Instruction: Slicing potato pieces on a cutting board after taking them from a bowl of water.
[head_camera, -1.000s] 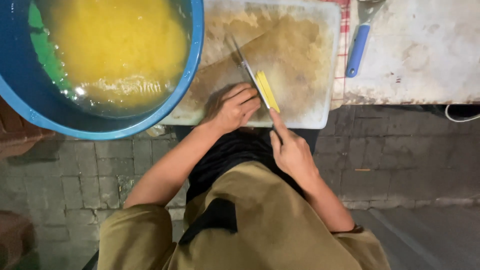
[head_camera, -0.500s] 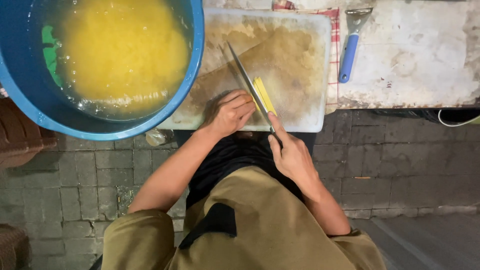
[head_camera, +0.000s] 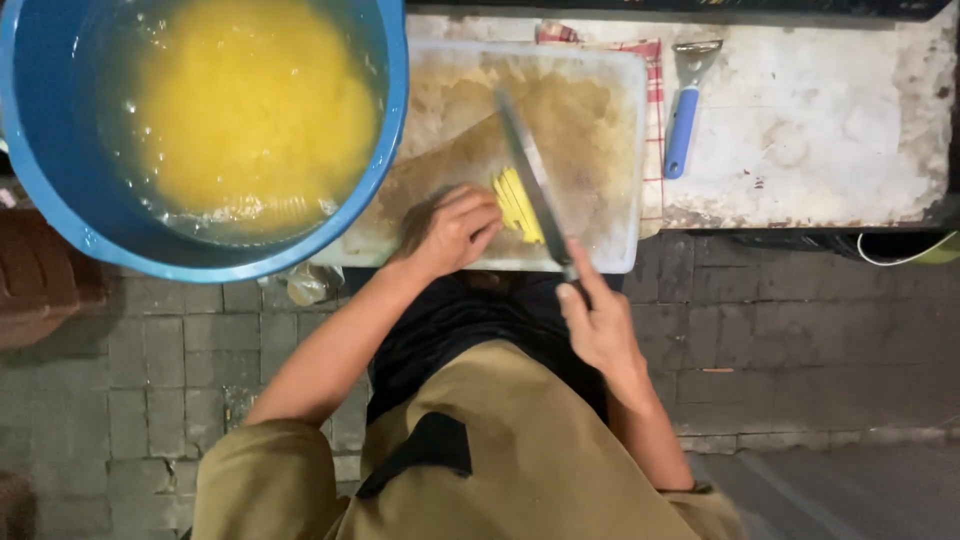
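The yellow piece now lies left of the knife, at the board's six o'clock. Left hand presses it, fingers curled; right hand grips the handle: slicing continues.

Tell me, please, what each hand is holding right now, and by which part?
The right hand grips a long knife by its handle at the near end. The left hand presses down on top of the yellow food piece, steadying it on the cutting board.
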